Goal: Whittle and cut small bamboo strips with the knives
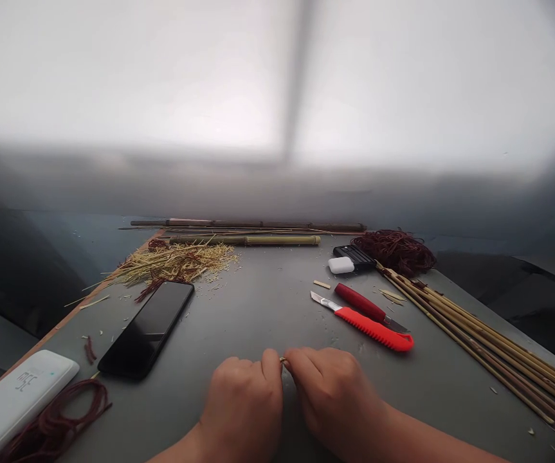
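Note:
At the near edge of the table, my left hand (248,402) and my right hand (330,392) meet, both closed with the fingertips pinched together. Between them shows a tiny bit of a thin, straw-coloured strip (283,361); the fingers hide the rest of it. Just beyond my right hand lies a red-handled craft knife (373,329) with its blade pointing left. A second knife with a dark red handle (360,302) rests against it, blade to the right.
A black phone (146,331), white power bank (26,392) and dark red cord (74,411) lie left. Behind are a pile of shavings (175,262) and bamboo poles (282,240). At right are thin canes (489,341), a cord bundle (395,251) and a white case (341,265).

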Action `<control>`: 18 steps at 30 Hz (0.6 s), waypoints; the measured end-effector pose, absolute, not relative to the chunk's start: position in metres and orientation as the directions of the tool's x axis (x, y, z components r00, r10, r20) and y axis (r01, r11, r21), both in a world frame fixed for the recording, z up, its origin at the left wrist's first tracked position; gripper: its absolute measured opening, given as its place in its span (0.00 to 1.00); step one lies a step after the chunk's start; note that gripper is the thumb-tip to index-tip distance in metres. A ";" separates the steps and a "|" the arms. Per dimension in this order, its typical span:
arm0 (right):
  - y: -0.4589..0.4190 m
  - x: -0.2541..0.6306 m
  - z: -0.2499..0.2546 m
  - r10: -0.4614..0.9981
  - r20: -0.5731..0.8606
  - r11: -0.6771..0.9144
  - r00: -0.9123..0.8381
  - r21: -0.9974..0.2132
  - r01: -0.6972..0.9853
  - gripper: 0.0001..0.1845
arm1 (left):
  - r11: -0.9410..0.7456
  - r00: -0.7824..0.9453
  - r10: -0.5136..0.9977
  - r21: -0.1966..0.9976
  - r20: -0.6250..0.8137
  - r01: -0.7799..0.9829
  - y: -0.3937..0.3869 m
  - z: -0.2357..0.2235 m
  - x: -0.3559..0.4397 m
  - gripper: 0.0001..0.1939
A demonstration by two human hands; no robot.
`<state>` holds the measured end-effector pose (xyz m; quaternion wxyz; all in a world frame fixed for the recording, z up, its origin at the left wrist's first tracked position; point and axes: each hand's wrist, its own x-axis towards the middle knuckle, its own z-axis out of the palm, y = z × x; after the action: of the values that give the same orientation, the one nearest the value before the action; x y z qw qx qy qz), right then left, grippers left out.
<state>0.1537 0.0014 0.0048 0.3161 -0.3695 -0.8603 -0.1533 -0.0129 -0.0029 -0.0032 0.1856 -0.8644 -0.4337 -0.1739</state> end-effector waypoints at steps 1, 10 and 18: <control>0.000 0.153 0.004 0.546 0.662 0.667 -0.514 0.028 0.744 0.12 | -0.558 0.571 0.691 -0.175 0.443 0.811 -0.003 -0.005 -0.013 0.12; 0.014 0.179 0.018 0.437 0.399 0.883 -0.806 -0.021 0.468 0.10 | -0.843 0.846 0.531 -0.069 0.054 0.534 0.010 0.014 -0.030 0.09; 0.013 0.184 0.031 0.360 0.216 0.933 -0.908 -0.056 0.357 0.10 | -0.898 0.895 0.435 -0.020 0.101 0.439 0.008 0.020 -0.036 0.09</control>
<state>0.1844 0.0128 0.0307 0.1120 -0.1835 -0.9766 0.0077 -0.0362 0.0082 0.0197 0.0213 -0.9731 -0.2244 -0.0472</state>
